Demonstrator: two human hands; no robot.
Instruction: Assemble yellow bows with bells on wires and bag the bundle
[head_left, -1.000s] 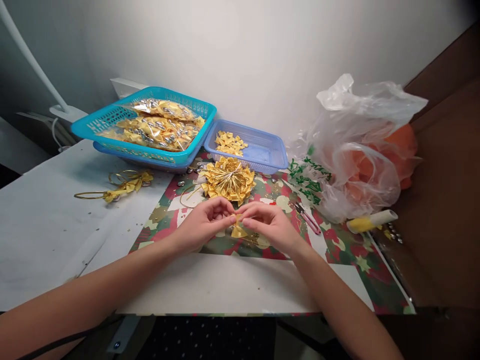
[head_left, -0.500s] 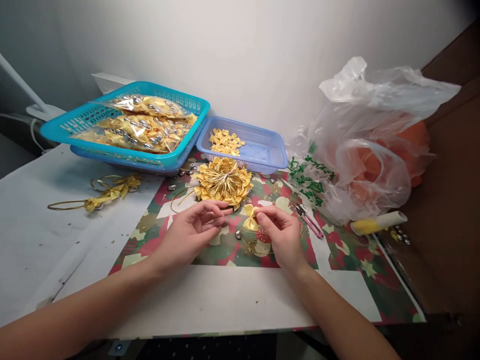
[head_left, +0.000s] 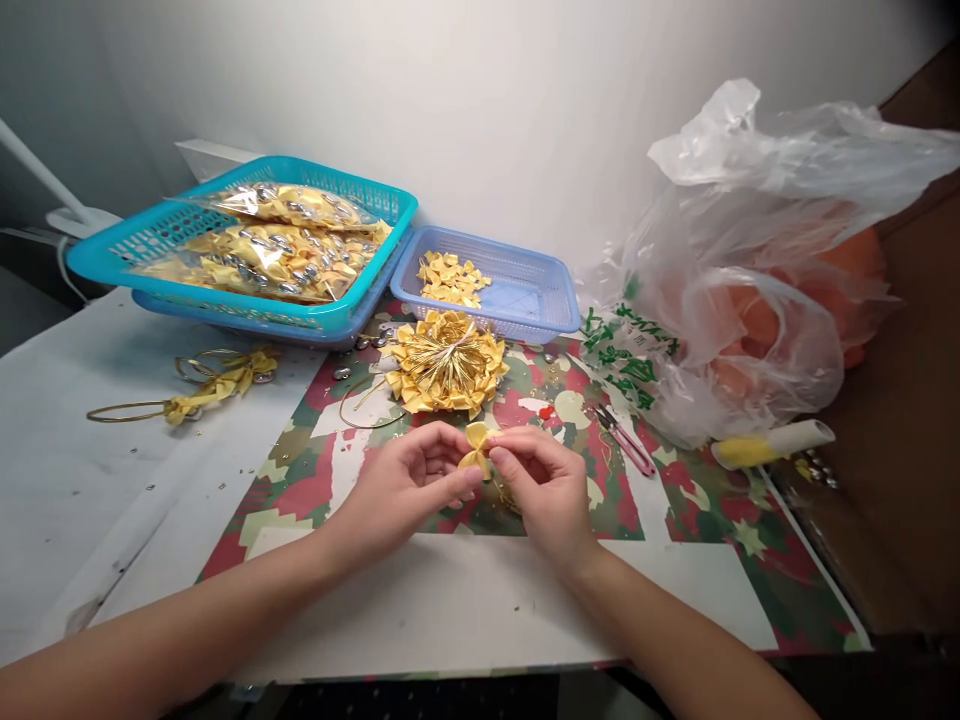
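Note:
A small yellow ribbon bow (head_left: 475, 452) is held between my two hands above the patterned table cover. My right hand (head_left: 546, 482) pinches it at the knot with thumb and forefinger. My left hand (head_left: 420, 478) has its thumb and fingers around the bow's left side, with the fingertips partly hidden. Below the right fingers a bit of gold cord (head_left: 504, 495) shows, mostly covered by the hand. Just beyond the hands lies a round bundle of yellow bows (head_left: 448, 362) with gold cords gathered at its middle.
At the back left stands a turquoise basket (head_left: 97, 262) with bagged bows. A blue basket (head_left: 559, 318) holds loose bows. Pink-handled thread snips (head_left: 626, 442) lie at right, near a plastic bag (head_left: 795, 330) and a cardboard tube (head_left: 772, 445). Finished-looking bow strings (head_left: 217, 390) rest at left.
My right hand has brought the bow leftward, and my left hand has closed in on its other side. The silver bead near the bow is now hidden from view.

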